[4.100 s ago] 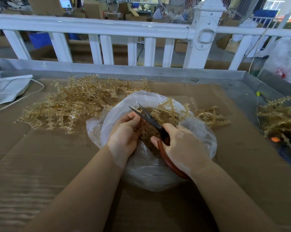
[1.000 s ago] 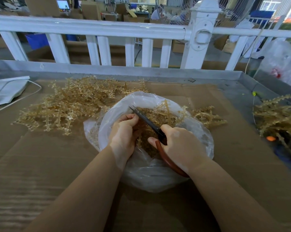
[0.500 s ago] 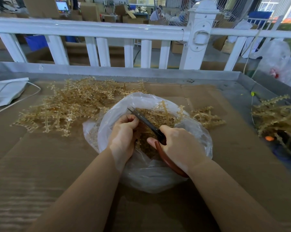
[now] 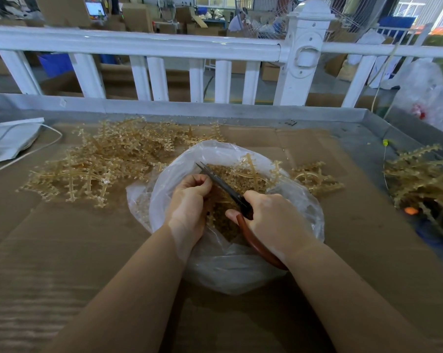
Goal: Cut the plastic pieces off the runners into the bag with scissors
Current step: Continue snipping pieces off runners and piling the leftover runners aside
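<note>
Both forearms reach over a clear plastic bag (image 4: 240,271) standing open on brown cardboard (image 4: 62,250). The right hand (image 4: 274,220) curls round the reddish-brown handles of dark-bladed scissors (image 4: 223,186), blades nearly closed and angled to the far left. The left hand (image 4: 190,202), fingers bent, pinches a translucent amber plastic runner (image 4: 215,212) over the bag's mouth. A heap of amber runners (image 4: 105,159) lies at far left, well apart from another pile (image 4: 419,179) at right.
</note>
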A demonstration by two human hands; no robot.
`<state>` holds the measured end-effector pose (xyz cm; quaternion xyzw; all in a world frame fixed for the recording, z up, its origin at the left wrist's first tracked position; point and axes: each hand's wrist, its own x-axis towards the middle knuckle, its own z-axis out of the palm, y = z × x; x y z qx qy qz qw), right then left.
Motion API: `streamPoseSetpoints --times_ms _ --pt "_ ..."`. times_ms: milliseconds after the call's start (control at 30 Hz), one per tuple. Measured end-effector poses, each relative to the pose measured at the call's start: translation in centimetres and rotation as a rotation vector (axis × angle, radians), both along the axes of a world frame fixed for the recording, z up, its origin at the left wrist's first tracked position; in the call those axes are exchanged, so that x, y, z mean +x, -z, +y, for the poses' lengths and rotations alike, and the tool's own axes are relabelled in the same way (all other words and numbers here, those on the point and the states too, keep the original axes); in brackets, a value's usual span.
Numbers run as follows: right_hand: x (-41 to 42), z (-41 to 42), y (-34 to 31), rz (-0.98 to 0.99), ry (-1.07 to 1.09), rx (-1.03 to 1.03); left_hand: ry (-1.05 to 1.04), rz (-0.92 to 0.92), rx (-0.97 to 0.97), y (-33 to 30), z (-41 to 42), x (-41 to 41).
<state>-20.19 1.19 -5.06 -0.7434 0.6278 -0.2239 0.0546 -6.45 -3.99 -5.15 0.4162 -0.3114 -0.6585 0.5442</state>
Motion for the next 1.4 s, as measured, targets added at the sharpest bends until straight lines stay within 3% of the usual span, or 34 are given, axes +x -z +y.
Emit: streamPoseSetpoints --times_ms 567,867,1033,1200,1400 --pt "0.1 0.0 -0.3 0.001 -0.005 -0.004 -0.006 -0.019 0.012 -0.2 0.2 0.0" --pt "-0.9 0.4 -3.3 -0.359 0.055 -0.046 -0.057 0.083 -0.064 0.1 0.0 -0.1" --pt "-1.5 -0.2 -3.3 -0.426 0.213 -0.152 -0.066 0.123 -0.097 0.3 -0.2 -0.2" --pt "-1.6 -1.0 -2.7 -0.444 0.281 -0.103 -0.059 0.072 -0.127 0.6 -0.1 -0.3" --pt "-1.2 -1.5 -3.0 -0.442 0.228 -0.06 0.036 -0.131 -0.138 0.8 0.0 -0.1"
